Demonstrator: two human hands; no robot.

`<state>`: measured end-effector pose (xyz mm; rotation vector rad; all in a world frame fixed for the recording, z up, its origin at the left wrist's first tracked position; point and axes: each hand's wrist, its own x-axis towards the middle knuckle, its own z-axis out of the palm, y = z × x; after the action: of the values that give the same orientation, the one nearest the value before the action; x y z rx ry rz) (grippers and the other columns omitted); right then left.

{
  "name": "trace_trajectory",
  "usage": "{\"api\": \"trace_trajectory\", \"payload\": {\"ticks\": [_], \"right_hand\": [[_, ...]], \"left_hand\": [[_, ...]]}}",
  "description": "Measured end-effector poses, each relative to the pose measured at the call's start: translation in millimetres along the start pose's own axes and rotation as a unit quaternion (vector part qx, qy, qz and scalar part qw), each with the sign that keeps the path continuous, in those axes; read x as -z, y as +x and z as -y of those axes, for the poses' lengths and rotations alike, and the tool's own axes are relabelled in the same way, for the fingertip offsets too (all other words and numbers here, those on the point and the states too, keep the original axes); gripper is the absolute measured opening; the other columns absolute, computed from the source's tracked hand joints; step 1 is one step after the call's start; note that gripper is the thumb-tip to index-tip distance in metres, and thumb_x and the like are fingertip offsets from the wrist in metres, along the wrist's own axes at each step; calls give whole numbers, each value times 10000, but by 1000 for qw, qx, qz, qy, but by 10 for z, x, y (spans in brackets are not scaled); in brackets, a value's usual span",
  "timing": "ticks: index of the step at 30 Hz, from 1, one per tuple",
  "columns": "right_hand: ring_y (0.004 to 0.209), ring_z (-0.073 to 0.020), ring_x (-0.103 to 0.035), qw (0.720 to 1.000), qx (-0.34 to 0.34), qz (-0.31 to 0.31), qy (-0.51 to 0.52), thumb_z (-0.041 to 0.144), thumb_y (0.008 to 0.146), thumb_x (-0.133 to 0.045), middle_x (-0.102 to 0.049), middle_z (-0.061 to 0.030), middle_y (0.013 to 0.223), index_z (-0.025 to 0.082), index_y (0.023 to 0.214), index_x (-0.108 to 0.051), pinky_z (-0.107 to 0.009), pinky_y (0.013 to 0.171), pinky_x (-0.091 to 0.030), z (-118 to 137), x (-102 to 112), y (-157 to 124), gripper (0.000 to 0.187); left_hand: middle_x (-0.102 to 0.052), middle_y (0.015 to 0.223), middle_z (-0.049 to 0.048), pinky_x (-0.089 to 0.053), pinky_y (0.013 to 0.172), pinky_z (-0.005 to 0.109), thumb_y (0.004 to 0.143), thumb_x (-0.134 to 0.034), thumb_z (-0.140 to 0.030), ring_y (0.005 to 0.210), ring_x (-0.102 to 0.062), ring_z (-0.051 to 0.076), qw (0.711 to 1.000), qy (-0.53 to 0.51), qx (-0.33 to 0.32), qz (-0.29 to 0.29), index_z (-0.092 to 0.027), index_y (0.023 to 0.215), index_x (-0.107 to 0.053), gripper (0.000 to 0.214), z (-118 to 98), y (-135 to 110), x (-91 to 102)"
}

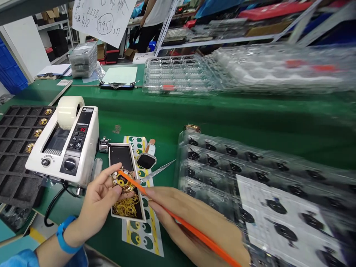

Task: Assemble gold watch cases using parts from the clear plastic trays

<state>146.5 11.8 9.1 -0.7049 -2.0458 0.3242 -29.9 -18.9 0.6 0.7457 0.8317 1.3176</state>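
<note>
My left hand (96,202) pinches a small round gold part (123,181) between thumb and fingers, just above a white-rimmed black tray (122,157) that holds several more gold parts (126,207). My right hand (191,222) grips a thin orange stick (178,218); its tip rests on the gold part. A sheet of green and yellow stickers (143,231) lies under the tray. Metal tweezers (158,171) lie beside the hands.
A white tape dispenser (65,146) with a tape roll (69,110) stands at left, beside a black compartment tray (16,148). Stacks of clear blister trays (250,178) fill the right; more clear trays (178,74) sit at the back. A clipboard (118,79) lies far back.
</note>
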Motion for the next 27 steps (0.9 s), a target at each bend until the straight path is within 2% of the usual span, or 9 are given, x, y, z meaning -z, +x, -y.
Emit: {"api": "trace_trajectory", "payload": {"ticks": [3,8,12,14,17,19,22,25,27], "right_hand": [[798,-174,-730,1000,16,7,15,48,895,-536,-749,-48,901,210,1119,-613,-274,742,-631,9,-61,-51,287],[1074,-244,-669,983,176,35,-42,52,922,-397,-731,-142,1041,99,1152,-640,-358,877,-608,-68,-139,-189,339],[1028,-286,-680,957,264,58,-107,55,910,-369,-730,-174,1006,30,1086,-660,-384,858,-608,-93,-138,-187,342],[1016,-264,-683,964,240,70,-90,68,928,-352,-733,-147,999,77,1096,-657,-371,829,-612,-74,-70,-152,348],[956,-211,-692,987,136,78,-44,83,933,-422,-727,-82,996,219,1154,-629,-320,742,-613,-26,90,-96,332],[861,-197,-691,996,53,61,-27,81,920,-477,-707,-71,983,275,1181,-605,-305,667,-592,6,181,-68,350],[827,-209,-662,999,-47,5,-13,133,946,-459,-648,-91,992,272,1165,-601,-334,647,-556,42,231,-38,296],[881,-223,-643,997,-73,-29,-16,172,971,-399,-606,-97,974,236,1036,-609,-341,682,-542,66,170,-20,229],[735,-182,-634,999,-48,-15,-13,135,964,-381,-603,-60,827,225,970,-584,-285,599,-514,81,80,-25,222]], "left_hand": [[-743,1080,61,-578,846,242,858,-703,-277,1003,-701,189,1000,3,10,-5,-235,1223,-639,373,8,0,6],[-752,1046,59,-582,744,218,843,-705,-275,977,-712,212,999,-11,26,-21,-242,1151,-690,310,2,31,17],[-765,947,53,-573,698,195,809,-732,-263,911,-729,202,998,-24,47,-34,-233,1077,-725,269,-24,59,5],[-763,869,51,-584,673,212,782,-756,-279,833,-736,196,997,-10,53,-55,-203,1046,-730,276,-27,65,4],[-750,801,43,-598,617,233,705,-817,-266,698,-726,178,995,32,47,-79,-161,977,-727,305,-11,65,14],[-745,788,45,-593,565,224,687,-824,-250,662,-722,178,994,61,35,-83,-148,930,-719,284,7,60,24],[-723,714,38,-549,469,194,720,-774,-217,650,-728,198,990,119,16,-79,-147,861,-708,170,31,52,31],[-685,622,13,-454,380,161,712,-739,-155,581,-712,186,981,179,-11,-78,-159,789,-695,89,43,43,10],[-678,596,7,-426,359,166,718,-721,-159,518,-682,166,975,205,-28,-82,-165,773,-694,61,45,35,-14]]}}
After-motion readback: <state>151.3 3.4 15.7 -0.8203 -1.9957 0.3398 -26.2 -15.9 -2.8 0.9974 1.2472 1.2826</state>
